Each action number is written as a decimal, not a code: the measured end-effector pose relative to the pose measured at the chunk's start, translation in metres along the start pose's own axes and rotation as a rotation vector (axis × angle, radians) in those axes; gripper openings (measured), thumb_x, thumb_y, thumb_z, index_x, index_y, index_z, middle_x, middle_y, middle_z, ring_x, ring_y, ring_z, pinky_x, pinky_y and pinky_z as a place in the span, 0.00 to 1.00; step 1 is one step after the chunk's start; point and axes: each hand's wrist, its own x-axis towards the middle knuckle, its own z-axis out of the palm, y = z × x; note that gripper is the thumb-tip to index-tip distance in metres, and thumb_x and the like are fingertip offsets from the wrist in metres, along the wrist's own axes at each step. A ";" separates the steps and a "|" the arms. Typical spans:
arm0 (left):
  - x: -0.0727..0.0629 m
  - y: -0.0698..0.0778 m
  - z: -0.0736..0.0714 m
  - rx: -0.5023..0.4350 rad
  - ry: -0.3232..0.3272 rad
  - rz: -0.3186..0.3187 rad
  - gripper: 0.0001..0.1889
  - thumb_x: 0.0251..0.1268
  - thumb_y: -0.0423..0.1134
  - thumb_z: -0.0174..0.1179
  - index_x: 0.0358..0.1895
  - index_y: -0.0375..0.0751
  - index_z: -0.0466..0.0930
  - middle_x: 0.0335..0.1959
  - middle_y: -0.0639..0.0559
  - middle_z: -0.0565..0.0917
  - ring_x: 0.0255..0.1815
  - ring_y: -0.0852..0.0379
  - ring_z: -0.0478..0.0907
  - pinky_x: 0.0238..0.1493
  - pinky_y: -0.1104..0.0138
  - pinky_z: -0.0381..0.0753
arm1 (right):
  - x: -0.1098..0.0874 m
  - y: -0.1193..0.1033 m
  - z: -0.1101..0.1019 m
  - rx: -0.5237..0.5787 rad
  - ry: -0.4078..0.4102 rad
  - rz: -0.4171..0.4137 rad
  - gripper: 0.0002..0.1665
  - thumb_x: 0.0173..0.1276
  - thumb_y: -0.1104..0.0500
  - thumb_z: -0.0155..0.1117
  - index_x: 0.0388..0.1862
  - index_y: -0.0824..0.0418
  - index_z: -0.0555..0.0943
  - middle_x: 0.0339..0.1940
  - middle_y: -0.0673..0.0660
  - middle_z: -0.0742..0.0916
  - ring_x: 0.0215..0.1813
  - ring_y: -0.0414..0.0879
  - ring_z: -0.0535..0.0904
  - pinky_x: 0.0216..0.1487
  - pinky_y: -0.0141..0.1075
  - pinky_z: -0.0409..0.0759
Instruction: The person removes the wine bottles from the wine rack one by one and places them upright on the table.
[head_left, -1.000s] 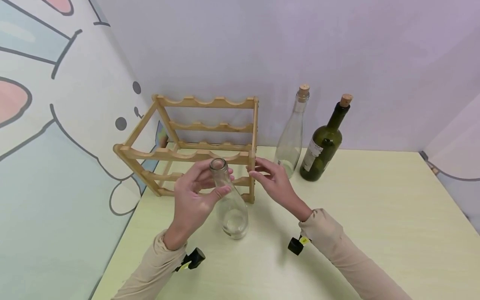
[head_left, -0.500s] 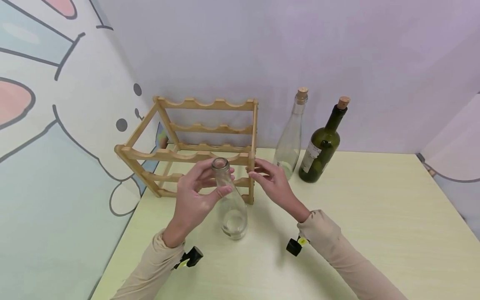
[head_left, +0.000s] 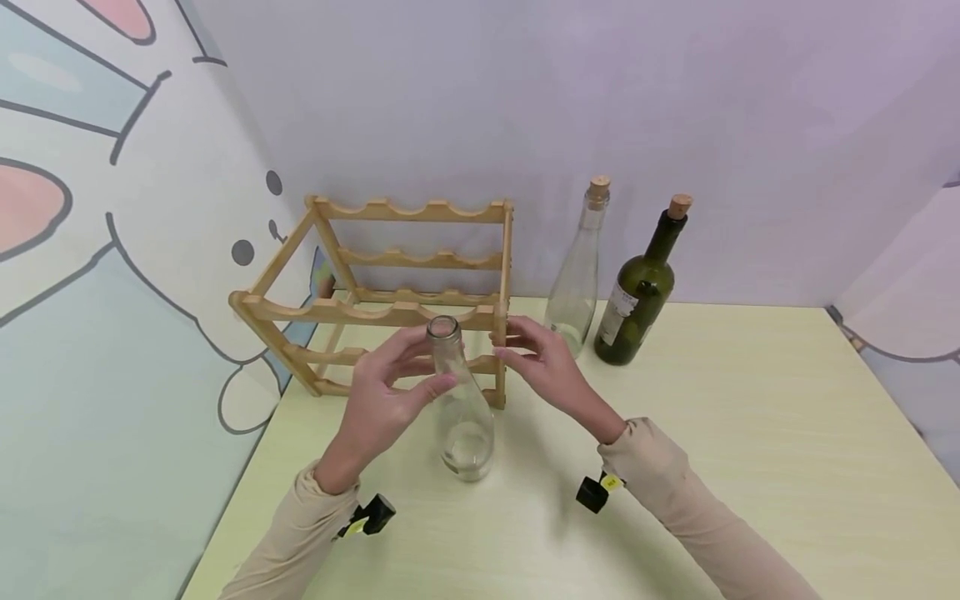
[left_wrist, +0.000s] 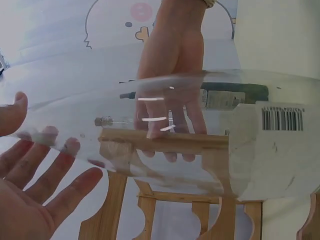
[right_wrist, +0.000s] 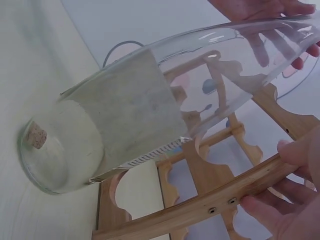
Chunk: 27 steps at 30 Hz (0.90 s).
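Note:
My left hand [head_left: 382, 400] holds the neck of an uncorked clear glass bottle [head_left: 467, 433] between thumb and fingers. The bottle leans slightly in front of the wooden wine rack [head_left: 375, 312]; whether its base touches the table I cannot tell. A white barcode label [left_wrist: 272, 150] shows on its body in the left wrist view. A cork [right_wrist: 36, 135] is visible through its base in the right wrist view. My right hand [head_left: 551, 367] grips the rack's front right post, with the thumb in front and some fingers hidden behind it.
Right of the rack, a corked clear bottle [head_left: 576, 292] and a corked green wine bottle [head_left: 636, 304] stand upright near the back wall. The pale table [head_left: 750, 433] extends to the right. A wall with cartoon drawings [head_left: 150, 333] borders the left side.
My left wrist has shifted slightly left, while the hand stays on the bottle neck. The right hand keeps its grip on the rack. The head view has shifted a little.

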 end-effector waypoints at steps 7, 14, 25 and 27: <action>-0.006 -0.008 -0.012 0.018 0.009 -0.034 0.21 0.54 0.21 0.64 0.53 0.33 0.77 0.47 0.48 0.83 0.47 0.55 0.81 0.42 0.61 0.83 | -0.003 0.003 -0.005 -0.004 -0.046 0.075 0.22 0.64 0.68 0.64 0.57 0.68 0.74 0.52 0.65 0.80 0.56 0.57 0.78 0.54 0.43 0.77; -0.007 -0.010 -0.022 0.045 0.083 -0.045 0.19 0.58 0.21 0.60 0.54 0.35 0.77 0.44 0.38 0.82 0.47 0.51 0.81 0.43 0.65 0.82 | -0.007 0.026 -0.010 -0.003 -0.003 0.115 0.25 0.65 0.62 0.65 0.60 0.62 0.72 0.54 0.61 0.80 0.56 0.55 0.78 0.50 0.44 0.80; -0.009 -0.008 -0.048 -0.049 0.303 -0.185 0.15 0.63 0.27 0.59 0.52 0.23 0.73 0.42 0.36 0.82 0.44 0.51 0.81 0.41 0.64 0.82 | -0.023 0.011 -0.014 0.019 0.018 0.060 0.22 0.65 0.60 0.65 0.57 0.57 0.74 0.51 0.60 0.81 0.53 0.53 0.80 0.47 0.40 0.81; -0.010 -0.008 -0.054 -0.106 0.357 -0.200 0.15 0.64 0.27 0.58 0.52 0.22 0.73 0.42 0.36 0.82 0.44 0.49 0.81 0.41 0.62 0.82 | -0.027 0.006 -0.014 0.029 0.013 0.045 0.22 0.65 0.61 0.65 0.57 0.57 0.74 0.51 0.60 0.81 0.52 0.54 0.80 0.47 0.39 0.81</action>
